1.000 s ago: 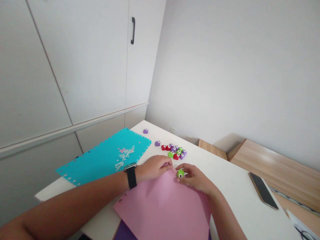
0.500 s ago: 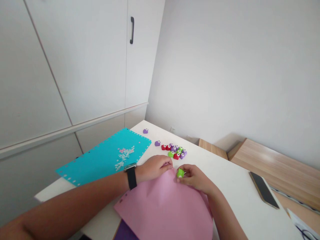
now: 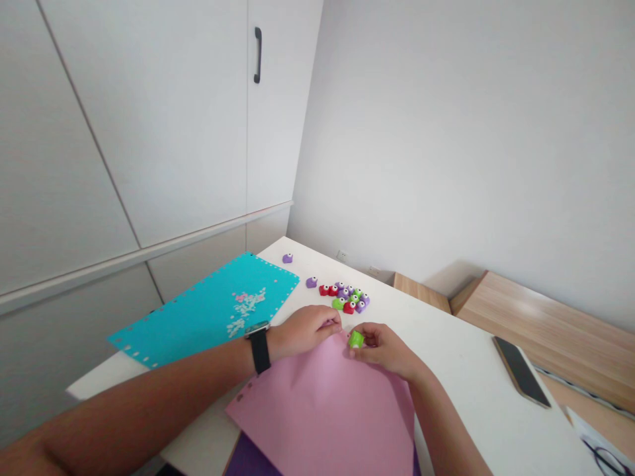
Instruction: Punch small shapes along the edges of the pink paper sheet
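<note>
The green craft punch (image 3: 356,340) has turned, its eye now hidden.

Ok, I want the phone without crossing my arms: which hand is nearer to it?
Right. The right hand, pinching a green piece, is left of the phone; the left hand lies farther left, beyond the right hand.

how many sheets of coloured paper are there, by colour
teal sheet: 1
pink sheet: 1
purple sheet: 1
total: 3
</note>
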Motion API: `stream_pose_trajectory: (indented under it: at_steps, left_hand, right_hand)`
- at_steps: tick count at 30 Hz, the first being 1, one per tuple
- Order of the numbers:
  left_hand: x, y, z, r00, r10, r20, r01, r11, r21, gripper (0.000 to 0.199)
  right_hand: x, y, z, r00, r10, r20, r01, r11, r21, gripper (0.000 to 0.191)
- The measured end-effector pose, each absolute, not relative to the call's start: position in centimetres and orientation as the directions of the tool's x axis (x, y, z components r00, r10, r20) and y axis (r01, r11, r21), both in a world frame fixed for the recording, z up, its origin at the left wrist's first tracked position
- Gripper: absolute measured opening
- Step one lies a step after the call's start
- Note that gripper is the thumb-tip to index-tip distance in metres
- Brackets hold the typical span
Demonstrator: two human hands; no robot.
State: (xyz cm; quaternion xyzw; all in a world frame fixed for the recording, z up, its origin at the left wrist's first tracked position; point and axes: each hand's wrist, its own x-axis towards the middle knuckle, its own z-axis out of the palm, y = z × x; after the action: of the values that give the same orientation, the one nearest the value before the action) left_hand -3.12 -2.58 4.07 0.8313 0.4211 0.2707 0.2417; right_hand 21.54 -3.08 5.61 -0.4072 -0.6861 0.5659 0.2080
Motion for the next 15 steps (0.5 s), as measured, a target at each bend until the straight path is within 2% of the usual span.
stream_pose_trajectory:
  at_steps: [4,7,9,11,15]
  left_hand:
    - [-3.5,-2.4,3.7,0.522,0.836,0.169,0.609,-0.504,0.613,0.026]
    - [-3.9,-2.6,3.4,0.567,0.814,0.123,0.64,-0.53,0.557,0.022]
    - [-4.1,-2.8,3.5,0.568,0.806,0.165,0.657,-0.565,0.499,0.018]
    - [-4.4,-2.8,3.9,0.523,0.814,0.251,0.68,-0.577,0.452,0.027]
    - [-5.7,-0.8,4.6,0.364,0.83,0.423,0.724,-0.538,0.431,0.056]
  right_hand:
    - [21.7,-2.7,5.4,-0.519,0.842,-0.148,0.338,0.043,-0.94,0.04]
    - [22.4,-1.8,4.8,-0.324,0.935,-0.142,0.259,-0.056,-0.964,0.049]
    - [23.2,-1.1,4.2,-0.197,0.966,-0.169,0.153,-0.14,-0.978,0.05]
    - [24.1,-0.4,3.6,-0.136,0.975,-0.173,0.128,-0.156,-0.979,0.05]
    - [25.8,0.8,2.2,-0.091,0.992,-0.086,0.302,-0.054,-0.952,0.055]
